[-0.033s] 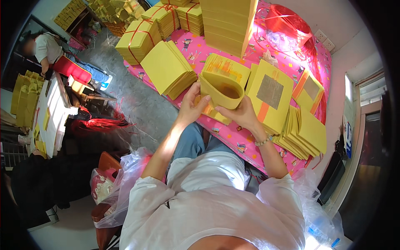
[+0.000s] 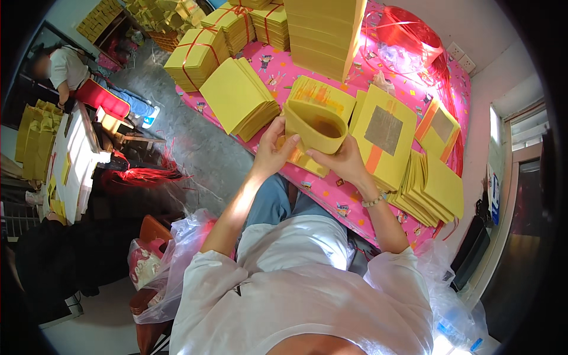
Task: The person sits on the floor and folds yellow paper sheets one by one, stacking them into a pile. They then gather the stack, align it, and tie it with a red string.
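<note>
Between both hands is a yellow paper pouch (image 2: pixel 307 127), bowed out so that its oval opening faces up at me. My left hand (image 2: pixel 275 148) grips its left end, thumb on the near side. My right hand (image 2: pixel 343 163) holds its lower right side, and a beaded bracelet circles that wrist. Just behind the pouch lies yellow paper with orange markings (image 2: pixel 322 94), partly covered by it. To the right is a yellow paper stack (image 2: pixel 403 118) with an orange band and a grey-brown square. A leaning stack of yellow paper (image 2: pixel 236 94) sits to the left of my hands.
A pink patterned cloth (image 2: pixel 355 204) covers the table. Fanned yellow sheets (image 2: pixel 429 189) lie at right, red-tied bundles (image 2: pixel 198 56) at back left. A tall yellow stack (image 2: pixel 322 35) and a red ribbon coil (image 2: pixel 414 35) stand behind. Another person (image 2: pixel 71 71) sits far left.
The rim of the yellow paper pouch has shifted very slightly. Both hands keep the same hold and place.
</note>
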Motion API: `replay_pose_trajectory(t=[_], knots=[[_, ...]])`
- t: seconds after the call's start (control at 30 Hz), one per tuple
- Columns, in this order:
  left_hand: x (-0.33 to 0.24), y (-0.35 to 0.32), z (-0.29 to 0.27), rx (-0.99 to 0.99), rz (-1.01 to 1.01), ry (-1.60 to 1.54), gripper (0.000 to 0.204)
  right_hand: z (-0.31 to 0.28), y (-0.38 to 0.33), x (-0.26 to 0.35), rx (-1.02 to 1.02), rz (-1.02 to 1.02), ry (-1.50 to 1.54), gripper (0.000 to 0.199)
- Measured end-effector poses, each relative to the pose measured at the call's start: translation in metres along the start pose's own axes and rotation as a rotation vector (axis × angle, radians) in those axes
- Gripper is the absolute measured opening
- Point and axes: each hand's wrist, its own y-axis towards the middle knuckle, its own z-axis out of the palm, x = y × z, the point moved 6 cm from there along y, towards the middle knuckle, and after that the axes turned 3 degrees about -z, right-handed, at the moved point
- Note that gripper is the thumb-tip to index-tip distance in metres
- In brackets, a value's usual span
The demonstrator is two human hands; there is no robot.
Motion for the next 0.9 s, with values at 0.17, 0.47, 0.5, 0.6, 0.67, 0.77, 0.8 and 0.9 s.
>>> replay_pose_trajectory(t=[0.17, 0.47, 0.5, 0.6, 0.67, 0.77, 0.8, 0.9], knots=[[0.0, 0.001, 0.007, -0.09, -0.01, -0.005, 0.029, -0.002, 0.001, -0.008, -0.015, 0.048, 0.058, 0.057], [-0.003, 0.0, 0.012, -0.133, -0.093, 0.052, 0.023, -0.007, 0.002, -0.01, -0.084, 0.082, 0.064, 0.05], [-0.005, 0.0, 0.013, -0.115, -0.117, 0.001, 0.025, -0.009, 0.003, -0.007, -0.14, 0.076, 0.096, 0.048], [-0.015, -0.001, 0.018, -0.058, -0.176, -0.127, 0.031, -0.01, 0.003, -0.002, -0.213, 0.099, 0.196, 0.042], [-0.024, 0.001, 0.02, -0.014, -0.198, -0.184, 0.034, -0.01, 0.003, -0.004, -0.202, 0.148, 0.23, 0.042], [-0.033, 0.006, 0.02, 0.034, -0.355, -0.282, 0.042, -0.01, 0.002, -0.013, -0.169, 0.236, 0.363, 0.038], [-0.028, 0.006, 0.019, 0.027, -0.409, -0.333, 0.044, -0.009, 0.001, -0.015, -0.163, 0.272, 0.412, 0.038], [-0.017, 0.008, 0.016, 0.019, -0.535, -0.468, 0.048, -0.007, 0.001, -0.012, -0.153, 0.357, 0.544, 0.039]])
